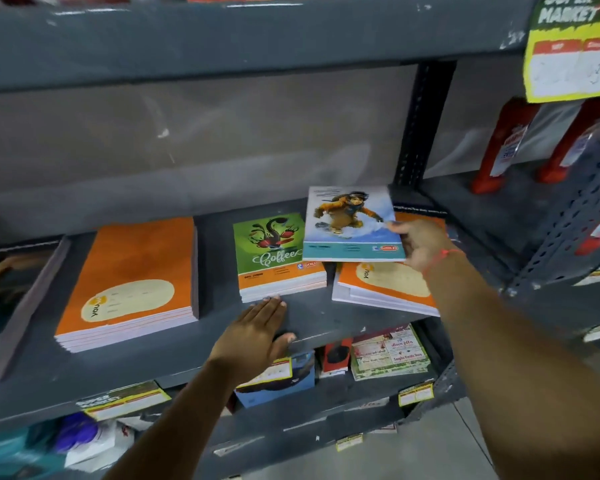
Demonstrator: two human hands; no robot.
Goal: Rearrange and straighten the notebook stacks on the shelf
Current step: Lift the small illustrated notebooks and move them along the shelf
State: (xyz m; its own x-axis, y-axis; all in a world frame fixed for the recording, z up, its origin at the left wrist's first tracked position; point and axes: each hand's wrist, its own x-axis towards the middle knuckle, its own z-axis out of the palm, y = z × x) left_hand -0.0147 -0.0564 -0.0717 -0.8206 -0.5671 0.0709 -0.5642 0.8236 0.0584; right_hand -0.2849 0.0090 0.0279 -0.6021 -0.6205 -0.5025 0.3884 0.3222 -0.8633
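Observation:
On the grey metal shelf [219, 327] lie three notebook stacks: a tall orange stack [132, 282] at left, a green "Coffee" stack [278, 258] in the middle, and a loose orange stack [385, 285] at right, skewed with its corner past the shelf's front edge. My right hand [420, 244] grips the right edge of a blue snowboarder notebook [350, 223], held above the gap between the green and right orange stacks. My left hand [257, 330] lies flat and open on the shelf, fingertips touching the front of the green stack.
A dark book pile [11, 292] sits at far left. A perforated upright post [420, 123] bounds the bay. Red items [506, 147] stand on the neighbouring shelf. A yellow price sign [572, 50] hangs above right. Boxes and price tags [388, 351] fill the shelf below.

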